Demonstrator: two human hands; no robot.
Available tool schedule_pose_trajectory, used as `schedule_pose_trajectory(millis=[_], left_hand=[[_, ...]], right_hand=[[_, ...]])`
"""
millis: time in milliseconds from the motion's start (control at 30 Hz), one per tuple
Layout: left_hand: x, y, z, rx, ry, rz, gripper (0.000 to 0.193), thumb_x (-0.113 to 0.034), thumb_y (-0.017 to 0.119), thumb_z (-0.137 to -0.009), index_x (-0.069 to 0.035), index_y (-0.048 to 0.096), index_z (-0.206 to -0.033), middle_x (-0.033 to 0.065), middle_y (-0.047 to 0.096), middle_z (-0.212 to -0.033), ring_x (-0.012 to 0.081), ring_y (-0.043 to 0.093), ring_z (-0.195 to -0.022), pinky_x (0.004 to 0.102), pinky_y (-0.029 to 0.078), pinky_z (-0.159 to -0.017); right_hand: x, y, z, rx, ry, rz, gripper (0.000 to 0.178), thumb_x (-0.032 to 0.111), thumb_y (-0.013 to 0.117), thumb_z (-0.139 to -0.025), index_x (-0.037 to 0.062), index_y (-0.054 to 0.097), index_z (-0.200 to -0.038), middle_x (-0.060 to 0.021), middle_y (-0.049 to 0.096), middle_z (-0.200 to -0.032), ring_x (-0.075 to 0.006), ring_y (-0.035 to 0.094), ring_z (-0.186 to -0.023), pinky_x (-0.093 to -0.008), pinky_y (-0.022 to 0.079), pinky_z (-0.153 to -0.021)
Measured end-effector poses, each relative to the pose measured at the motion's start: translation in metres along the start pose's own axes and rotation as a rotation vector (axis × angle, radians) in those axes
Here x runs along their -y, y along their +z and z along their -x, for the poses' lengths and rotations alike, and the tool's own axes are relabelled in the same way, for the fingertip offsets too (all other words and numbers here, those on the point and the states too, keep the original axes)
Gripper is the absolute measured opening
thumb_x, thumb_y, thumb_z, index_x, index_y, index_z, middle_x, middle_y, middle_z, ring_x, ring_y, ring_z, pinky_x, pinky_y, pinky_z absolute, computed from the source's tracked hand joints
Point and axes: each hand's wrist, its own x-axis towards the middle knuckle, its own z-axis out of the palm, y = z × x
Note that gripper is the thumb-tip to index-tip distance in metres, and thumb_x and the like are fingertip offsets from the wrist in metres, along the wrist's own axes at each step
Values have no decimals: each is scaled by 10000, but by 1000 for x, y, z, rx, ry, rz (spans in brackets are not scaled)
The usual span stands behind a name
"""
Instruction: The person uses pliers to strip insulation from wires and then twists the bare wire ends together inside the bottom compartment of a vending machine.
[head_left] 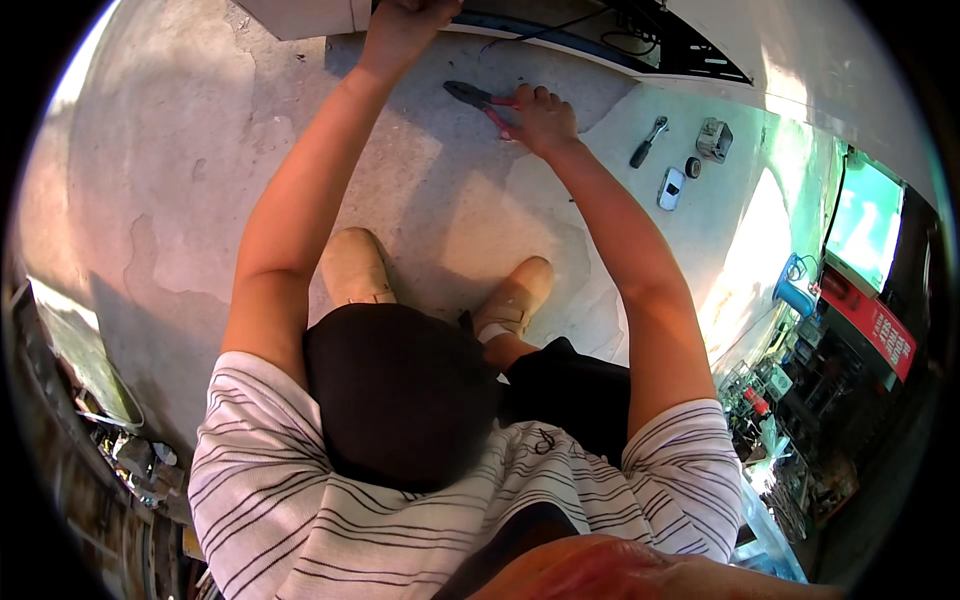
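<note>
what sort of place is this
Probably a repair shop or garage: pliers in the right hand, another hand tool on the worn floor, and piled-up clutter along the right side.

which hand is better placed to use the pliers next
Right, probably: the right hand holds the red-handled pliers, while the left hand is apart from them, partly cut off by the picture's upper edge.
</note>
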Motion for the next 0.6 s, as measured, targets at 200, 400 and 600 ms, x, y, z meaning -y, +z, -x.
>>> schedule_pose_trajectory(millis=[200, 400, 600], left_hand=[[16, 1, 2, -37, -62, 567, 247, -248, 635, -971, -27, 670, -1074, -7, 646, -787, 79, 600, -761, 227, 479, -658], [15, -1, 4, 16, -258, 563, 277, -208, 480, -1030, -14, 591, -1194, 87, 669, -1165, 167, 651, -1025, 294, 539, -908], [36, -13, -6, 84, -467, 775, 259, -166, 519, -1025, -26, 552, -1240, 111, 640, -1237, 186, 639, -1115, 327, 541, -964]], right_hand=[[-4, 2, -2, -79, -185, 21, 590, 488, 696, -799, 50, 566, -1172, -151, 611, -1157, -317, 632, -1068, -425, 527, -876], [4, 19, 15, 187, 47, -514, 524, 445, 604, -861, 22, 584, -1170, -123, 641, -997, -297, 667, -919, -403, 537, -784], [18, -15, 64, 564, 3, -1367, 325, 305, 676, -866, 99, 561, -1089, -14, 567, -862, -89, 552, -680, -259, 424, -533]])
